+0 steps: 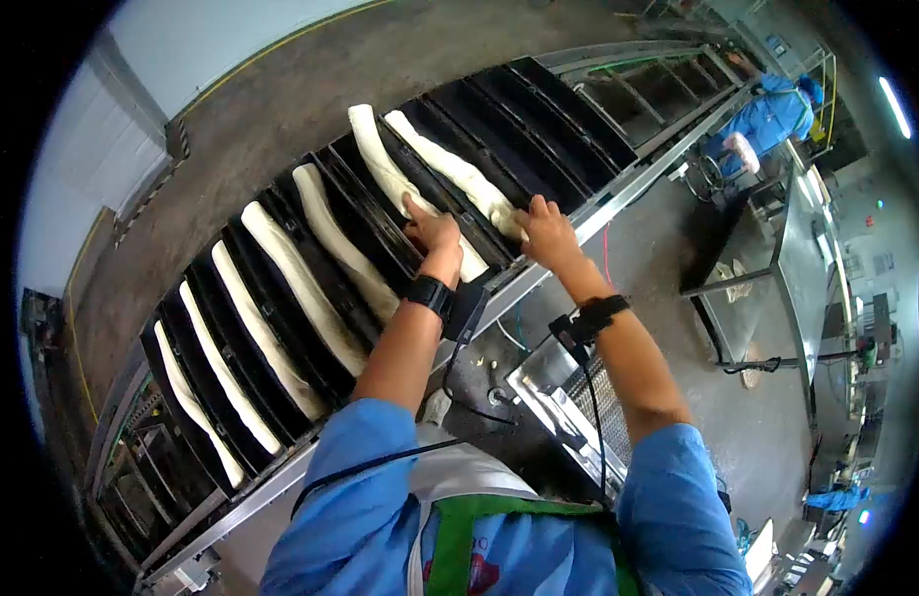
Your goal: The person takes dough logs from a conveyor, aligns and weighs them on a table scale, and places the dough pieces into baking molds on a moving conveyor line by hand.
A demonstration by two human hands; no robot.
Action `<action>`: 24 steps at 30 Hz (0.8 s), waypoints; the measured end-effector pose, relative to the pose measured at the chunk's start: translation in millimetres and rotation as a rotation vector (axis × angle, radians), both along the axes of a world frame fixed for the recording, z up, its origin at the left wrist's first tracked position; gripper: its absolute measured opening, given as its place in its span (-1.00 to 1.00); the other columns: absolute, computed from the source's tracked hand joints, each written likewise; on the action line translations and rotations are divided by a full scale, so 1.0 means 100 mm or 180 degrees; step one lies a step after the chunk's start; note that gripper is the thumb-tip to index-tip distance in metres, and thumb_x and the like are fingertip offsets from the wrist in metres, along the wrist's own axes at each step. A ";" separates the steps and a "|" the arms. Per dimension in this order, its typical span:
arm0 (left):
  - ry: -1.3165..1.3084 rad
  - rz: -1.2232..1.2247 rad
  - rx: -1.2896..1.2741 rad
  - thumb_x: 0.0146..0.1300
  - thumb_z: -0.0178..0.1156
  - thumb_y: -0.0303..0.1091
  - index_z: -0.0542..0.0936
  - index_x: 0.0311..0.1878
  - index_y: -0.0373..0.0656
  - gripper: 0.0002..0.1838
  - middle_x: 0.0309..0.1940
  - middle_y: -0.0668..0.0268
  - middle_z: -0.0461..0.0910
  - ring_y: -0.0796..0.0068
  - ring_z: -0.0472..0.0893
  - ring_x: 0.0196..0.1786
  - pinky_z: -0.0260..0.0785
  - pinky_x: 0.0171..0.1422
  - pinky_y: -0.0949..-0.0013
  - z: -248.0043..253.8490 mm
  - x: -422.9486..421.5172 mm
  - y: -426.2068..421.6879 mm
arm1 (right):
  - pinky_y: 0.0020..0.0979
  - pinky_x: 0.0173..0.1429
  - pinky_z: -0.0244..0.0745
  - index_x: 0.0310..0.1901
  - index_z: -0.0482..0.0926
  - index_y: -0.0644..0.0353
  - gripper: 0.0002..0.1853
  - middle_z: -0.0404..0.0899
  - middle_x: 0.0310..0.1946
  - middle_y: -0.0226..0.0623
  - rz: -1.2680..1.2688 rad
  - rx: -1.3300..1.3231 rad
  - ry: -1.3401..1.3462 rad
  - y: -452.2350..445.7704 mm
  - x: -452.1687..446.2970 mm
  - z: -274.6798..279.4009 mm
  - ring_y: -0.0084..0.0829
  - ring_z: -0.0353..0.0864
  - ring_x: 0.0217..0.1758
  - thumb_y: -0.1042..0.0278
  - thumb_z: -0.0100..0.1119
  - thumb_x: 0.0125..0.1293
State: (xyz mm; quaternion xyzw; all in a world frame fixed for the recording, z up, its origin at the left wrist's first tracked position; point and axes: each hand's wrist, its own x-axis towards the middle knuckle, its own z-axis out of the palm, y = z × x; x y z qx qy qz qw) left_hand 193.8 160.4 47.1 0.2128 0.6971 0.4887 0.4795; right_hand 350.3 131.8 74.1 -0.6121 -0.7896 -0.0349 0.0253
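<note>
Long pale dough-like strips lie in the slots of a black slotted conveyor [524, 139]. My left hand [435, 234] is on one thick strip [380, 164], with the thumb over it and the other fingers partly hidden. To the right, my right hand [547, 233] has its fingers closed round the near end of another strip [449, 169], which looks lumpy at that end. Several more strips, such as a long one [290, 263] and a thin one [186, 392], rest in slots to the left. Both wrists wear black bands with cables.
A metal rail [608, 207] runs along the conveyor's near edge. Below it is a metal frame with a perforated panel [590, 407]. At the right stands a metal table [802, 268]. A co-worker in blue [777, 111] is at the upper right. Cables hang between my arms.
</note>
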 end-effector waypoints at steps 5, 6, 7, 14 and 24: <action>-0.0804 -0.0113 0.0235 -0.01 -0.12 -0.59 -0.15 0.26 0.03 -0.25 0.19 -0.04 -0.10 0.08 0.11 0.18 0.00 0.23 0.23 -0.06 -0.05 -0.31 | -0.27 -0.11 0.38 -0.16 0.39 0.08 -0.55 0.38 -0.24 -0.14 0.0322 -0.0946 -0.0014 0.08 -0.19 0.05 -0.13 0.41 -0.15 0.41 0.21 -0.21; -0.0970 -0.0015 0.0457 0.01 -0.12 -0.53 -0.12 0.26 -0.03 -0.29 0.20 0.04 -0.07 0.18 0.11 0.19 -0.01 0.23 0.28 -0.02 -0.06 -0.39 | -0.27 -0.11 0.38 -0.16 0.39 0.08 -0.55 0.38 -0.24 -0.14 0.0341 -0.0969 0.0020 0.11 -0.23 0.02 -0.13 0.41 -0.15 0.41 0.21 -0.21; -0.0946 -0.0031 0.0416 0.01 -0.12 -0.53 -0.12 0.26 -0.03 -0.29 0.20 0.04 -0.07 0.18 0.11 0.19 -0.01 0.23 0.28 0.02 -0.06 -0.44 | -0.26 -0.10 0.37 -0.16 0.39 0.09 -0.59 0.40 -0.26 -0.11 0.0281 -0.1157 0.0100 0.10 -0.25 -0.01 -0.12 0.42 -0.14 0.39 0.18 -0.15; 0.1178 0.0168 0.0686 0.07 -0.07 -0.50 0.26 0.04 -0.20 -0.61 -0.11 0.15 0.41 0.31 0.43 -0.16 0.26 0.02 0.26 -0.66 -0.65 0.22 | -0.27 -0.12 0.36 -0.19 0.42 0.15 -0.74 0.41 -0.30 -0.18 0.0454 0.0059 0.0819 0.15 -0.52 0.00 -0.18 0.42 -0.17 0.35 -0.05 0.03; 0.4582 -0.3725 0.1755 -0.13 -0.08 -0.65 0.42 -0.15 -0.39 -0.64 -0.24 0.04 0.45 0.17 0.40 -0.12 0.17 0.02 0.28 -0.32 -1.04 1.35 | -0.25 -0.09 0.30 -0.11 0.38 0.09 -0.54 0.31 -0.15 -0.22 -0.1298 -0.0355 0.1096 -2.32 1.47 -0.24 -0.22 0.31 -0.07 0.38 0.18 -0.17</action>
